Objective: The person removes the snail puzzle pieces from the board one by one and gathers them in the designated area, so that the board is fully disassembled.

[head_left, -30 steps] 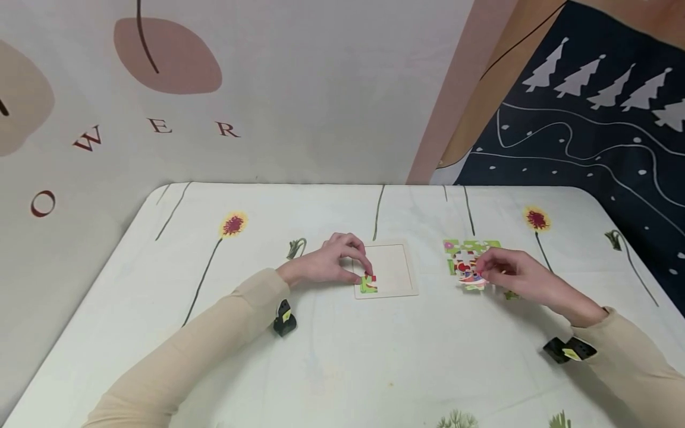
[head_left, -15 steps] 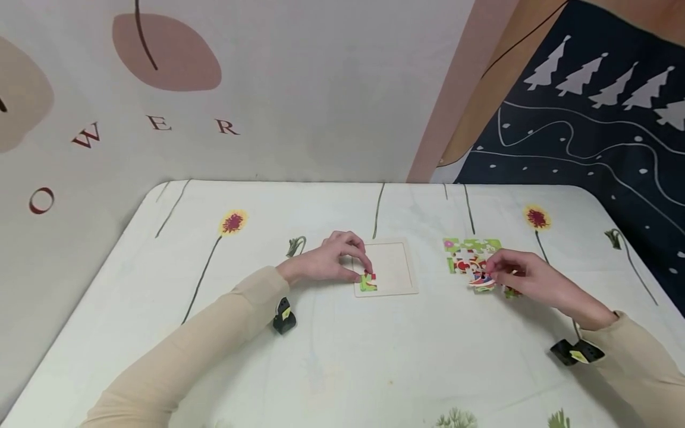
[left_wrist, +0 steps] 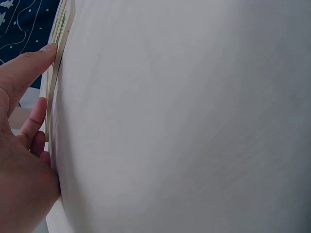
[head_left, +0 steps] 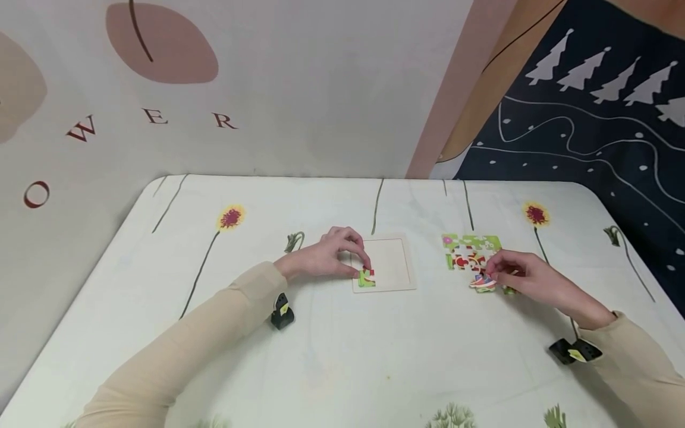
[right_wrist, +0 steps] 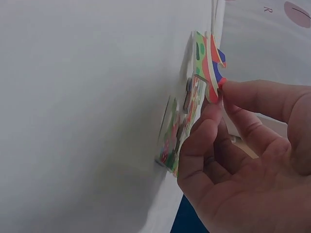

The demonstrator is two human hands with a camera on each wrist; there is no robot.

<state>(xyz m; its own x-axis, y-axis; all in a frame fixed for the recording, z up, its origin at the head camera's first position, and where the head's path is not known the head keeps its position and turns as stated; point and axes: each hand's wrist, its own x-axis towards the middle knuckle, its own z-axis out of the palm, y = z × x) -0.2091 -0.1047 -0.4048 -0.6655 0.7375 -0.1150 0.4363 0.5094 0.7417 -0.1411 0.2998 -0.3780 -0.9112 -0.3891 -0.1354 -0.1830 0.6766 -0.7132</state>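
Observation:
My left hand [head_left: 338,252] is at the left side of a pale puzzle tray [head_left: 387,264], thumb and index fingertips at a green and red corner piece [head_left: 367,279] in its lower left corner. In the left wrist view the thumb lies at the edge of the tray [left_wrist: 60,53], the other fingers loosely bent. My right hand [head_left: 521,273] pinches a puzzle piece [right_wrist: 208,65] with green, red, cream and blue on it between thumb and fingers. Beyond that hand a group of puzzle pieces [head_left: 465,246], green with flowers and red shapes, lies on the table.
Part of another puzzle piece [head_left: 509,290] shows under the right hand. A white cloth with printed flowers [head_left: 536,214] covers the table [head_left: 321,368]. A pale printed cloth [head_left: 321,89] hangs behind it, with a dark one [head_left: 567,142] at the right.
The right hand has drawn the pinched piece a little to the right and nearer, away from the other pieces, uncovering more of them. The left hand stays at the corner piece.

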